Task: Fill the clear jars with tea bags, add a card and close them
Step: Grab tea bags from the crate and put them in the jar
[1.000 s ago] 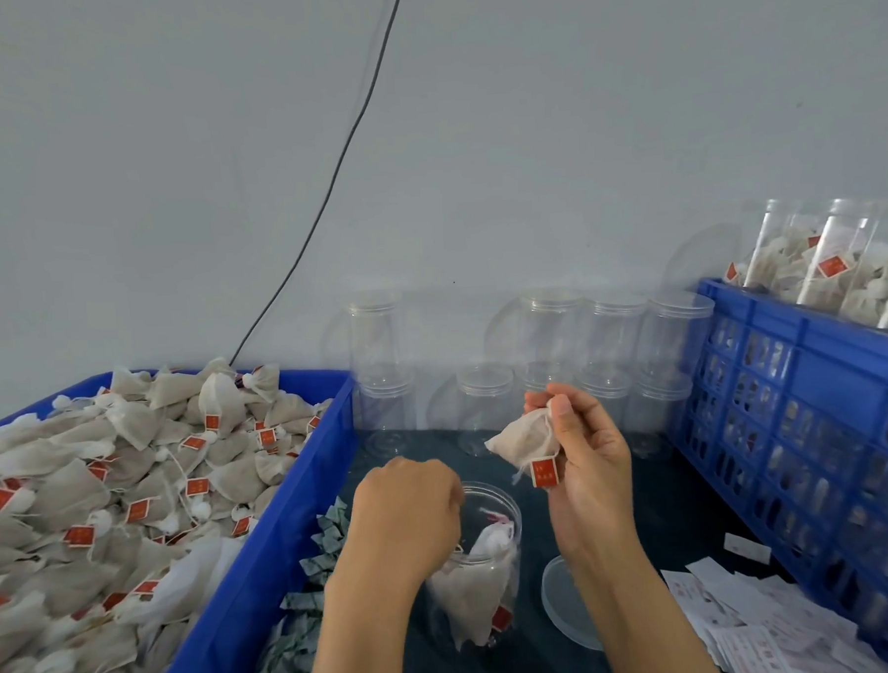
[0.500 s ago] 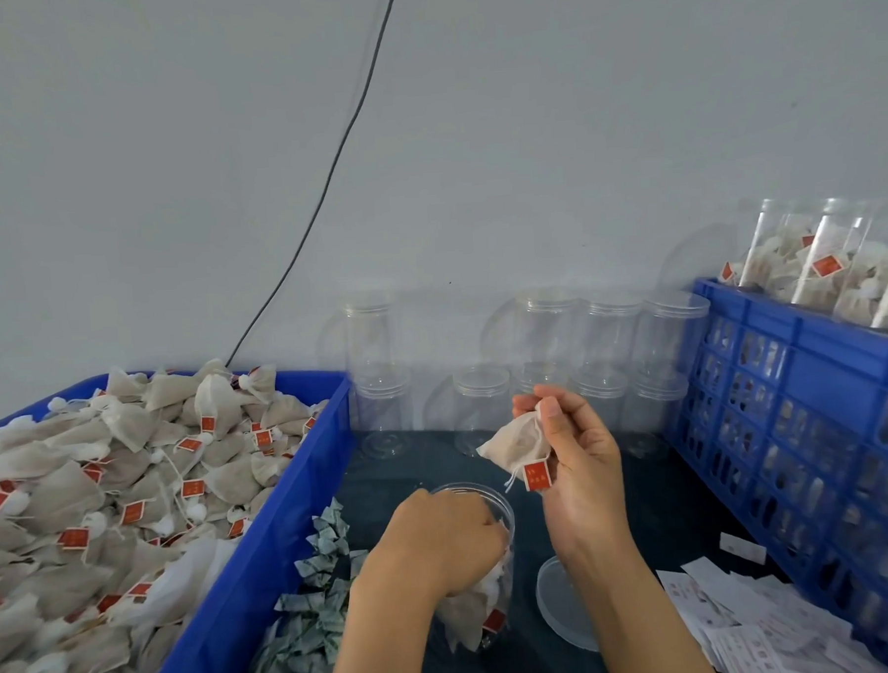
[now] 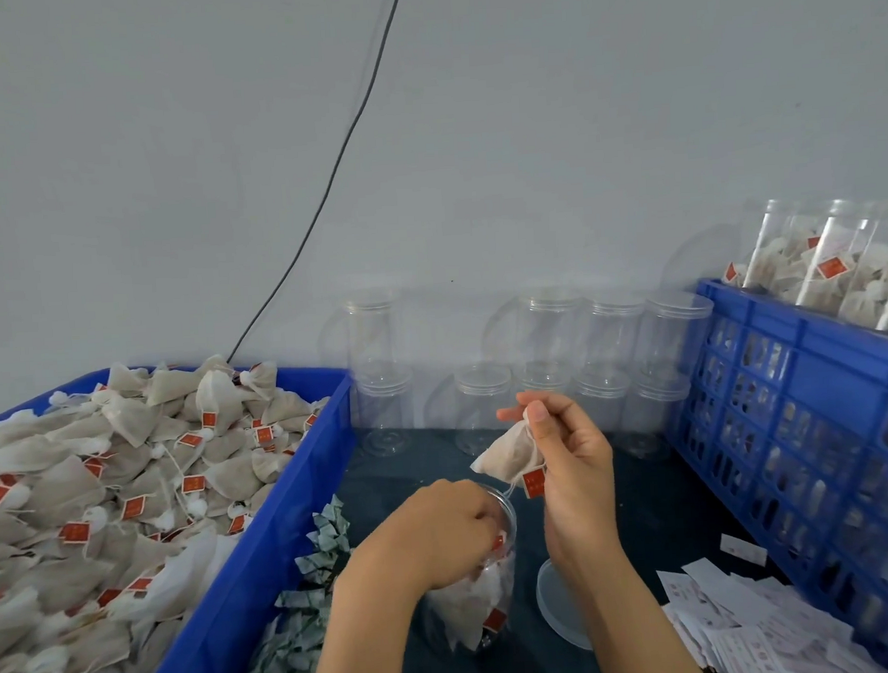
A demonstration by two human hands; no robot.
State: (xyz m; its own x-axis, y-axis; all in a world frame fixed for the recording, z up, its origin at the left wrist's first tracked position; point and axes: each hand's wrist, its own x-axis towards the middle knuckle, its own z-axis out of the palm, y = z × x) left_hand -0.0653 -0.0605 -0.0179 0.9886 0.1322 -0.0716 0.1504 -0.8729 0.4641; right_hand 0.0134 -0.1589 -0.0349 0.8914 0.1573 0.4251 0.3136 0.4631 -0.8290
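A person's two bare hands work over a dark mat between two blue crates; the right hand (image 3: 567, 463) pinches a tea bag (image 3: 510, 456) by its gathered top between thumb and forefinger, so the soft, pale pouch hangs just below the grip, with its string and small red tag (image 3: 534, 483) dangling beneath it, directly above the mouth of an open clear jar (image 3: 488, 591); the left hand (image 3: 442, 534) has its curled fingers pushed down into that jar's mouth, seemingly pressing on the tea bags already inside, though whether it grips one cannot be told; just right of the jar, below the right wrist, its clear lid (image 3: 561, 608) lies flat on the mat, and beyond that a loose heap of white cards (image 3: 745, 624) is spread; the tea bag looks very light, limp and crushable, probably thin enough to tear, so the knotted top is the sensible place to hold, letting the body drop freely; the jar seems thin, light plastic, smooth and easily tipped, so it likely wants steadying at the rim or wall; left of the hands a blue crate (image 3: 268, 546) is piled with tea bags; behind stand empty lidded jars (image 3: 486, 401).
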